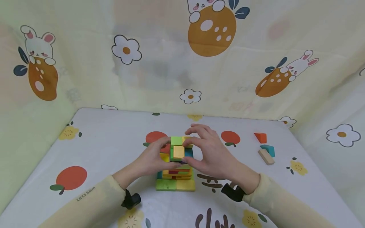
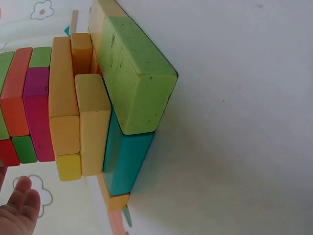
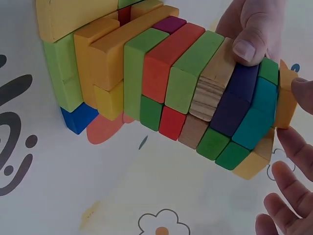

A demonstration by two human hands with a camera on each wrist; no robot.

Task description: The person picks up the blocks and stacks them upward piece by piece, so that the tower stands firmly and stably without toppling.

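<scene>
Centrally, block tower (image 1: 176, 164): stacked coloured wooden blocks, standing on the worktop (image 1: 108, 148) near the front edge, between both forearms.

Left hand (image 1: 152, 158): reaches in from the lower left, palm turned toward the tower's left side, fingers loosely extended against the upper blocks; in the left wrist view only the fingertips (image 2: 19, 205) show, clear of the lower courses.

Right hand (image 1: 209, 152): arches over the tower's top from the right, fingers curled; thumb and fingers pinch a small yellow block (image 1: 179, 151) lying on the top layer. In the right wrist view the thumb (image 3: 249, 46) presses the upper courses.

Loose items, well apart to the right: orange block (image 1: 260, 137), teal block (image 1: 268, 150), plain wood block (image 1: 266, 156), the last two just beside each other.

Writing: left sleeve (image 1: 85, 202) reads "Let's Swim", partly blurred. Worktop cover printed with fruit and flowers; backdrop with rabbits.
</scene>
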